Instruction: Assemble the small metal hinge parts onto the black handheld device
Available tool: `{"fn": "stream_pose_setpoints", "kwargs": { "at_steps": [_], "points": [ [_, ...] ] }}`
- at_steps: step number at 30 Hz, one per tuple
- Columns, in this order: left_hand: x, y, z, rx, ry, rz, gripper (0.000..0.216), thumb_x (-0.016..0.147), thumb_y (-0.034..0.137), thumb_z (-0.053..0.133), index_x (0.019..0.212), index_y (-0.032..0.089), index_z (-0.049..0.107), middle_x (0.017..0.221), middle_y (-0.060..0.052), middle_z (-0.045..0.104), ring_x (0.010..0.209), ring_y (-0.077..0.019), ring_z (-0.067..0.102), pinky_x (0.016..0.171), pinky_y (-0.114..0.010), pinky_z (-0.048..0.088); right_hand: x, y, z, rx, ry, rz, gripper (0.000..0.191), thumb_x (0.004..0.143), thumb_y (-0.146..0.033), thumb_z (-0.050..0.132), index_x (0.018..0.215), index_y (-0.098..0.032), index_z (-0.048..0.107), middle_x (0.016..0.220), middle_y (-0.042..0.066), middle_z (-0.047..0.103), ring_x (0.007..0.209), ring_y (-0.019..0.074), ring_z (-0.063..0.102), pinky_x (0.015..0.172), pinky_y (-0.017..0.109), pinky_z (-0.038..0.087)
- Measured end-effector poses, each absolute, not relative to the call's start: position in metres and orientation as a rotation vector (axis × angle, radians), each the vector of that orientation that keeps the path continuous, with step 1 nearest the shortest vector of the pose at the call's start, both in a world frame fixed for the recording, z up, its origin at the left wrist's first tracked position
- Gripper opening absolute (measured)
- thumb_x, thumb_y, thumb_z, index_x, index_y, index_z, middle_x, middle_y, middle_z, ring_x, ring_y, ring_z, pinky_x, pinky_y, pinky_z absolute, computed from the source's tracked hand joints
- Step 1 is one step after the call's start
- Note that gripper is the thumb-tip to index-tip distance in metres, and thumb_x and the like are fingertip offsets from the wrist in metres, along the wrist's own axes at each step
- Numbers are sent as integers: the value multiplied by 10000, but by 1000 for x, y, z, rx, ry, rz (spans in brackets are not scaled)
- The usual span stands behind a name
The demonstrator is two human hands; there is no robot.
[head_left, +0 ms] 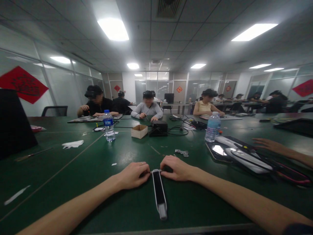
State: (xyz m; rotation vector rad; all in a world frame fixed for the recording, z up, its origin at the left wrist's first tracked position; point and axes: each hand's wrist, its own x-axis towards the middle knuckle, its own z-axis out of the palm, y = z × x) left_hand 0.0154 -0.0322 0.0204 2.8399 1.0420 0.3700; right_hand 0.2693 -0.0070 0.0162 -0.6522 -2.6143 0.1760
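A long, narrow device [159, 192] with a white rim and a dark inset face lies lengthwise on the green table in front of me. Its near end is pale grey. My left hand [135, 175] is at the left of the device's far end, with thumb and fingers pinched together. On the opposite side, my right hand [176, 168] is curled, its fingertips close against the far right corner. Something tiny seems to be between the fingertips of each hand, too small to make out. Beyond my right hand lies a crumpled silvery scrap [181, 152].
A small open wooden box [139, 131] and a black box [158, 128] with cables stand ahead. Water bottles [109, 125] [212, 127] stand left and right. White-cased devices [248, 160] lie on a tablet [217, 153], near another person's hand [265, 143]. People sit across the table.
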Motion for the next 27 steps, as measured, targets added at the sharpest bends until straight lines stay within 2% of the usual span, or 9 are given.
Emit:
{"fn": "stream_pose_setpoints", "kwargs": {
  "at_steps": [4, 10, 13, 16, 22, 27],
  "points": [
    [14, -32, 20, 2839, 1033, 373, 77, 911, 196, 491, 906, 183, 567, 852, -30, 623, 735, -168, 600, 654, -251, 433, 277, 2, 20, -749, -2566, 78, 171, 860, -268, 634, 988, -156, 618, 967, 78, 658, 890, 201, 594, 808, 335, 471],
    [13, -33, 20, 2862, 1029, 377, 102, 927, 213, 481, 925, 183, 578, 877, -30, 629, 739, -158, 597, 658, -244, 437, 302, 35, 18, -1228, -2387, -229, 153, 886, -240, 565, 985, -147, 637, 1002, 109, 649, 934, 229, 578, 830, 358, 444],
    [14, -34, 20, 2864, 1073, 375, 112, 925, 212, 483, 943, 182, 589, 896, -32, 636, 757, -162, 605, 667, -246, 446, 315, 48, 14, -1517, -2407, -218, 172, 876, -231, 556, 989, -145, 653, 1019, 118, 649, 962, 234, 567, 821, 322, 426],
    [15, -34, 19, 2871, 1096, 374, 126, 930, 222, 480, 960, 182, 595, 911, -35, 646, 775, -170, 614, 674, -254, 450, 320, 54, 9, -1621, -2418, -158, 185, 886, -190, 513, 986, -148, 663, 1018, 110, 655, 952, 224, 573, 800, 298, 417],
    [16, -37, 23, 2858, 1148, 450, 150, 938, 265, 475, 986, 183, 591, 932, -43, 642, 803, -179, 610, 703, -272, 458, 312, 49, 8, -1439, -2319, -242, 175, 925, -173, 498, 968, -138, 664, 992, 102, 663, 951, 221, 568, 828, 316, 421],
    [17, -40, 24, 2804, 1170, 719, 211, 951, 316, 442, 1052, 178, 565, 969, -64, 628, 838, -199, 594, 759, -316, 460, 289, 20, 14, -816, -2395, -371, 150, 940, -159, 517, 1015, -152, 646, 1000, 93, 651, 927, 196, 557, 806, 319, 427]
  ]
}}
